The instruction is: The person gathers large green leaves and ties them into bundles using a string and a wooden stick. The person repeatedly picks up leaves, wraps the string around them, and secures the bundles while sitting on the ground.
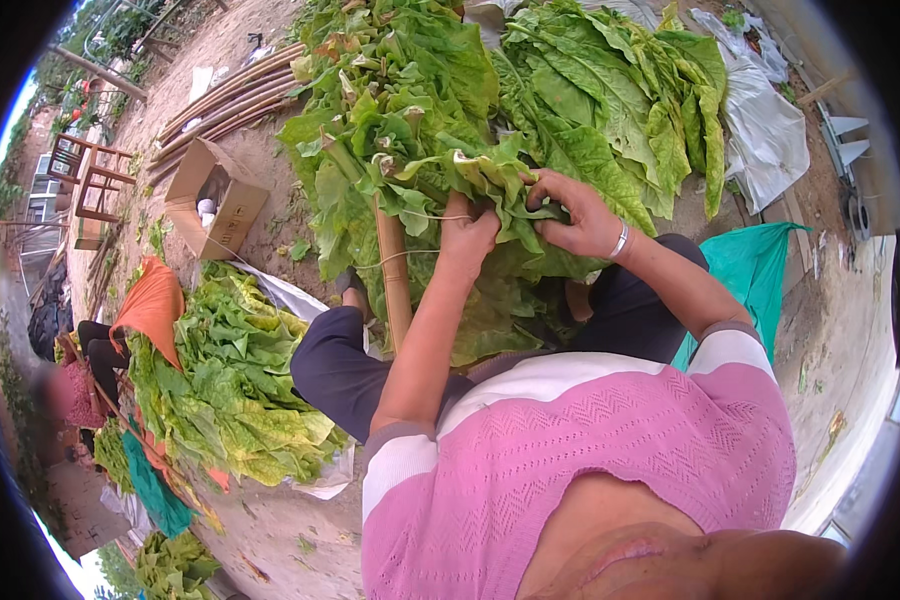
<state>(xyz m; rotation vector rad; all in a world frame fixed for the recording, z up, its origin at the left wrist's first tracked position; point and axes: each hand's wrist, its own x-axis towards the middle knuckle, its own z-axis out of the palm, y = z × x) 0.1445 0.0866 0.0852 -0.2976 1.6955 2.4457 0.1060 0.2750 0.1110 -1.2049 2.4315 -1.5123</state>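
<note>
Large green leaves, probably tobacco, hang in bunches along a bamboo pole (pixel 394 274) that runs away from me between my knees. My left hand (pixel 469 232) is closed on the stem ends of a small bunch of leaves (pixel 487 176), just right of the pole. On the other side of that bunch my right hand (pixel 576 214), with a silver bracelet at the wrist, pinches a leaf edge between thumb and fingers. Thin string (pixel 412 253) loops from the pole towards my left wrist. Fingertips are partly hidden by the leaves.
A leaf pile (pixel 607 97) lies ahead on the right, beside white plastic sheeting (pixel 765 124). At left are another leaf pile (pixel 232 390), a cardboard box (pixel 232 206) holding string, and a bundle of poles (pixel 229 101). Another person (pixel 82 390) sits at far left. Green cloth (pixel 750 277) lies by my right knee.
</note>
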